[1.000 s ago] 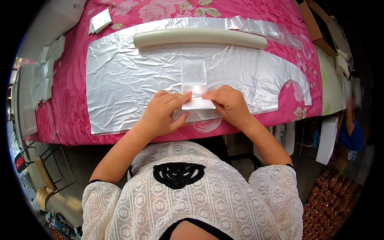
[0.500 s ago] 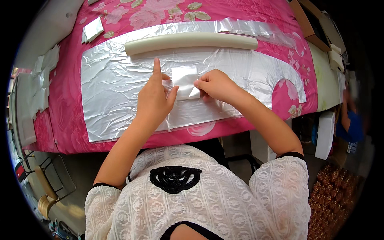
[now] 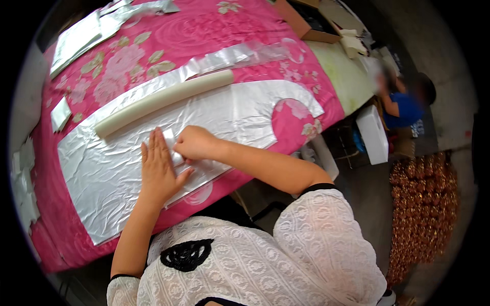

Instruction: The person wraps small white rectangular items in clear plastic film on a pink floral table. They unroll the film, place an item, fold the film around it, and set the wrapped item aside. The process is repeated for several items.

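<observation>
A large shiny silver sheet (image 3: 97, 178) lies spread and wrinkled, with a curved cut-out at its right end. On it, near the front edge, is a small glossy white square (image 3: 169, 136), mostly covered by my hands. My left hand (image 3: 161, 166) lies flat over the square's left part, fingers stretched out and thumb apart. Against the square's right side is my right hand (image 3: 196, 144), fingers curled in; whatever they grip is hidden. A long pale cream roll (image 3: 166, 103) rests on the sheet just beyond both hands.
A pink floral cloth (image 3: 204, 30) covers the table. Silver packets (image 3: 76, 41) lie at the far left, a small white stack (image 3: 60, 115) nearer. An open brown box (image 3: 306, 23) stands at the far right. A person in blue (image 3: 403, 109) is beyond the table, near a white foam box (image 3: 372, 135).
My view has turned, showing more of the right side. My left hand has gone from a raised, pointing pose to lying flat on the square. My right hand's fingers have curled in tighter.
</observation>
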`<state>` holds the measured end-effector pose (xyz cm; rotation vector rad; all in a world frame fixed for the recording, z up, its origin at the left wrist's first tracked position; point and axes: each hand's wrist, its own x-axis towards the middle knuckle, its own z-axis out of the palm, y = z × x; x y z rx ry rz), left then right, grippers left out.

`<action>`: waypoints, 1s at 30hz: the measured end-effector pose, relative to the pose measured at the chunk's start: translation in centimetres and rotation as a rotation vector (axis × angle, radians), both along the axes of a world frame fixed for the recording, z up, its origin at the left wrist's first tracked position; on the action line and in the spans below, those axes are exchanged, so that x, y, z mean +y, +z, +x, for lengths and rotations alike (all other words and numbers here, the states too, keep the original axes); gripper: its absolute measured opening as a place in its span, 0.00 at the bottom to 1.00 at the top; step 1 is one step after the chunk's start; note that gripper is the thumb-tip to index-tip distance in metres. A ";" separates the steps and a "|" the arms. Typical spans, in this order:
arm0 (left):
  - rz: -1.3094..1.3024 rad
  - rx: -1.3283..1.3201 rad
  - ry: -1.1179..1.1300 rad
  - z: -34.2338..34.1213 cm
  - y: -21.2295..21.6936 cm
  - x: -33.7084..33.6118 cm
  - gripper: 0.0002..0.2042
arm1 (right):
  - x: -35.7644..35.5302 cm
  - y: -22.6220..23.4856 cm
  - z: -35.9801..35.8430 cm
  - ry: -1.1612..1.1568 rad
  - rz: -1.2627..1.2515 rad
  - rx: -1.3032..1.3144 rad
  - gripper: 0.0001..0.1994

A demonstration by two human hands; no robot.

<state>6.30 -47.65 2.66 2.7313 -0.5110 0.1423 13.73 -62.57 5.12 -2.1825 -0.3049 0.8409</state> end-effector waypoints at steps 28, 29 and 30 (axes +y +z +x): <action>-1.185 1.015 0.676 -18.1 2.4 13.1 0.14 | 9.9 -2.0 -7.8 0.382 0.166 -0.689 0.35; -1.281 1.048 0.799 -18.9 2.4 12.9 0.13 | 11.2 -2.0 -9.2 0.422 0.191 -0.648 0.35; -1.366 1.080 0.917 -19.5 3.2 12.6 0.13 | 12.4 -1.5 -10.8 0.448 0.221 -0.603 0.34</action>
